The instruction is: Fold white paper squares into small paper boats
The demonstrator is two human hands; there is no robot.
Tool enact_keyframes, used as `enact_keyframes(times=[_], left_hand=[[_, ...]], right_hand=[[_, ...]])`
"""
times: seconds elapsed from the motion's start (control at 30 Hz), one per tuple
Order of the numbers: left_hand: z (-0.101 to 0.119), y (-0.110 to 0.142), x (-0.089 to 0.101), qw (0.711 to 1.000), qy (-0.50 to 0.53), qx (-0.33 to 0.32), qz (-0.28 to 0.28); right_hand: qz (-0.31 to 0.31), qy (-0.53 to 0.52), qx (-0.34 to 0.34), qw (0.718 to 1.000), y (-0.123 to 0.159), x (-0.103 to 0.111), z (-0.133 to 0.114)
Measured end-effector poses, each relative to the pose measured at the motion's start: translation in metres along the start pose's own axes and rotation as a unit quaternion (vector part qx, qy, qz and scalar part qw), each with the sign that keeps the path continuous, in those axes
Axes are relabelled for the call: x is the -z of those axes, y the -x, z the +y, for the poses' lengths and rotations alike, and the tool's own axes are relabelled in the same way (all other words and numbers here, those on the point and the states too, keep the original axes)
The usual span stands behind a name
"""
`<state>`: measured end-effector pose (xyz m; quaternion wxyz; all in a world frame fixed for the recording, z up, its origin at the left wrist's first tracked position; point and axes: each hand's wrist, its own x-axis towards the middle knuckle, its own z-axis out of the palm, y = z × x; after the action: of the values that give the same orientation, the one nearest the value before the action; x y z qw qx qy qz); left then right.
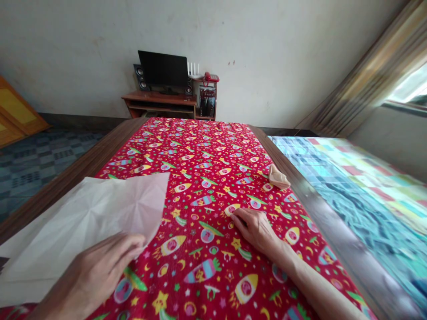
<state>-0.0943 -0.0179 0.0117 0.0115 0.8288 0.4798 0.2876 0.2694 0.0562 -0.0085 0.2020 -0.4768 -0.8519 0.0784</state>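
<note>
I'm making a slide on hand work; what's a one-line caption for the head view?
Left hand at the edge of creased pale sheets, right hand on a red rocket-print cloth.

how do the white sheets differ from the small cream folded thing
The white sheets lie spread out; the cream thing is folded up compactly. The sheets are far larger than the cream thing. The left hand is at the sheets' edge; neither hand touches the cream thing. Both are pale.
</note>
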Motion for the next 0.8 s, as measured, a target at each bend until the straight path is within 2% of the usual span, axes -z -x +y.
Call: enact_keyframes(times=[0.07,0.2,0.3,0.4,0.5,0.57,0.63,0.73,0.8], left_hand=[[0.024,-0.022,-0.016,0.998,0.036,-0.022,-0.045],[0.063,-0.052,-0.045,0.988,0.099,0.002,-0.117],[0.081,-0.066,-0.061,0.974,0.163,0.031,-0.157],[0.087,-0.071,-0.069,0.955,0.226,0.063,-0.181],[0.076,-0.065,-0.071,0.951,0.272,0.054,-0.139],[0.061,-0.057,-0.07,0.965,0.231,0.015,-0.12],[0.045,-0.048,-0.069,0.983,0.136,-0.029,-0.123],[0.027,-0.038,-0.069,0.987,0.052,-0.058,-0.142],[0.021,-0.035,-0.07,0.983,0.03,-0.067,-0.165]], right_hand=[[0.003,0.002,0.0,1.0,0.0,-0.001,0.0],[0.011,0.004,0.009,1.0,0.002,-0.004,-0.003],[0.071,-0.017,0.013,0.997,0.0,0.003,0.005],[0.205,-0.012,-0.046,0.977,-0.007,0.03,0.035],[0.253,0.071,-0.183,0.947,-0.022,0.072,0.082],[0.227,0.129,-0.27,0.927,-0.032,0.096,0.111],[0.138,0.163,-0.303,0.929,-0.042,0.11,0.132],[-0.001,0.217,-0.31,0.926,-0.053,0.113,0.146],[-0.04,0.239,-0.316,0.918,-0.057,0.108,0.148]])
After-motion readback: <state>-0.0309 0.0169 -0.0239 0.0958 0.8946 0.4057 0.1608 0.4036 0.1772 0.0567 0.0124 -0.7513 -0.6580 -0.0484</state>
